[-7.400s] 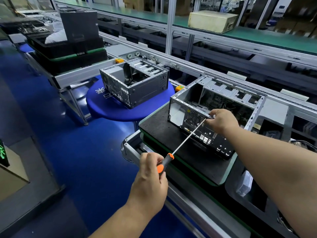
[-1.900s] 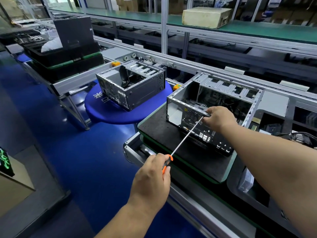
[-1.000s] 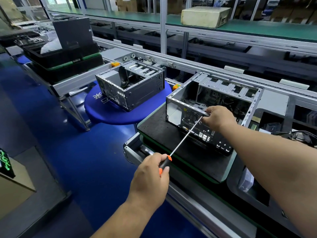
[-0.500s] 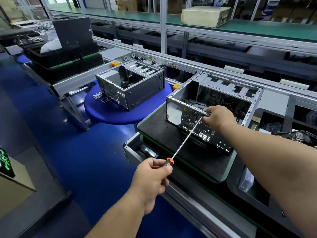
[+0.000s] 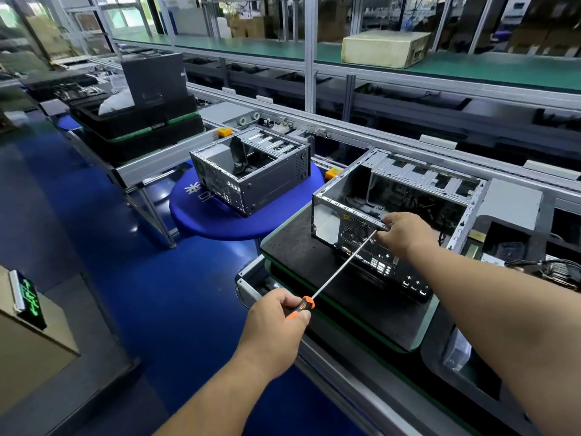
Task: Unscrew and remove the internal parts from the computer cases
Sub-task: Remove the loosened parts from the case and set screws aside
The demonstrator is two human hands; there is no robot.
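An open grey computer case (image 5: 405,196) lies on its side on a black pallet mat (image 5: 301,256), its rear panel toward me. My left hand (image 5: 276,325) grips the orange-and-black handle of a long screwdriver (image 5: 341,265). The shaft runs up and right to the case's upper rear edge. My right hand (image 5: 401,232) sits there, fingers curled around the shaft's tip at the metal rail. The tip itself is hidden under my fingers. A second open case (image 5: 251,174) rests on a round blue stool (image 5: 220,220) to the left.
A conveyor rail (image 5: 352,372) runs along the near edge of the pallet. Black trays (image 5: 138,121) with parts are stacked at the far left. A beige box (image 5: 385,47) sits on the green upper shelf. Blue floor (image 5: 141,278) spreads to my left.
My left hand has shifted its hold on the handle between frames, as if turning the screwdriver. My right hand and the case stay where they were.
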